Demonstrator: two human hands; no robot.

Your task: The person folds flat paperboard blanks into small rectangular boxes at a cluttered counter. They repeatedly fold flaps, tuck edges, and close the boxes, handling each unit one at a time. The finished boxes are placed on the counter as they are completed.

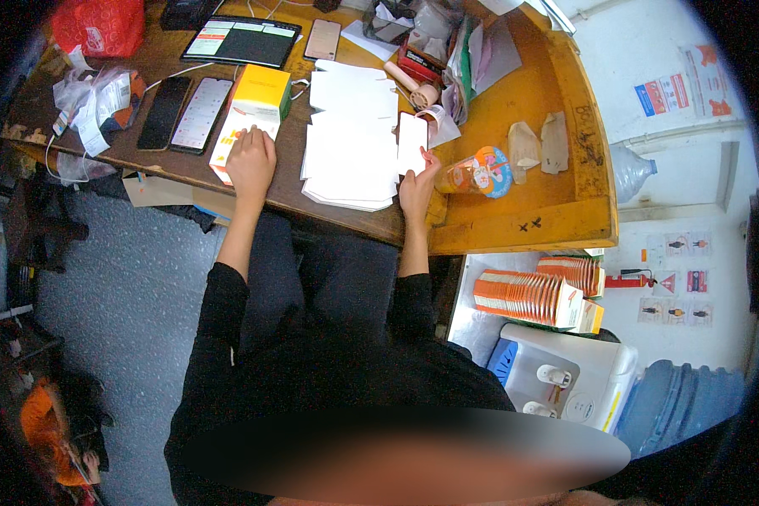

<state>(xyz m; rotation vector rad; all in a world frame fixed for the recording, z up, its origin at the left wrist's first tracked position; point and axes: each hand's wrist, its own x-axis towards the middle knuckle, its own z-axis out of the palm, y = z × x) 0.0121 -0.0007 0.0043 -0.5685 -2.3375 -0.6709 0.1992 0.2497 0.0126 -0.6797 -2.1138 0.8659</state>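
A yellow-and-white carton (261, 88) lies near the front edge of the desk, left of the middle. My left hand (253, 163) is on its near half, fingers bent and closed against it. To the right of a stack of white die-cut sheets (350, 126), my right hand (417, 184) grips the lower end of a phone (412, 137) with a bright white screen. Thumb and fingers close round that end. Just beyond my right hand, a plastic drink cup (481, 172) with a colourful sealed lid lies on its side.
Two phones (201, 115) lie left of the carton, below a tablet (241, 40) with cables. A pink handheld fan (422, 94) is beside papers. Behind the raised desk side (582, 143) stand rows of orange-and-white cartons (527, 297) and a water dispenser (565, 371). Another person (46, 426) sits lower left.
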